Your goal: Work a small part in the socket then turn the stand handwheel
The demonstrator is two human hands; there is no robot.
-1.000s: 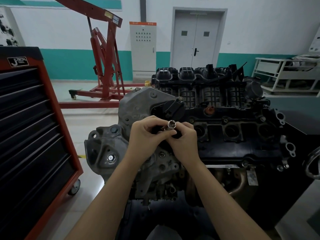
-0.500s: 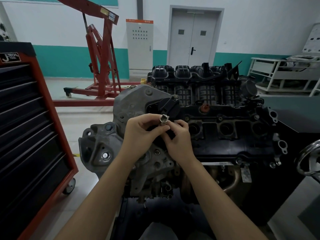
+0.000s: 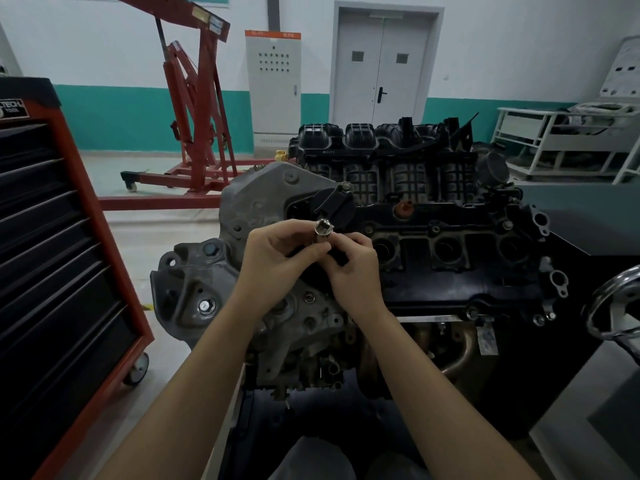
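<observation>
1. Since a second ago the hands have hardly shifted: both were already together over the engine's front end, and the metal socket (image 3: 323, 227) has stayed pinched between them, its square opening turned up toward the camera.
2. The left hand (image 3: 277, 258) has its fingers curled round the socket's lower part, thumb pressed against the side.
3. The right hand (image 3: 353, 268) pinches something dark and small just below the socket; fingers bent, tips touching the left thumb. What that dark piece is, I cannot tell.
4. The socket sits above the engine (image 3: 433, 244), in front of the black round cap (image 3: 334, 206) on the valve cover, not touching it.
5. A red tool cabinet (image 3: 62, 258) stands at the left, its drawers shut.
6. A red engine hoist (image 3: 194, 109) stands behind, near a grey electrical cabinet (image 3: 273, 88) and a double door (image 3: 379, 67).
7. A chrome handwheel (image 3: 616, 306) shows at the right edge.
</observation>
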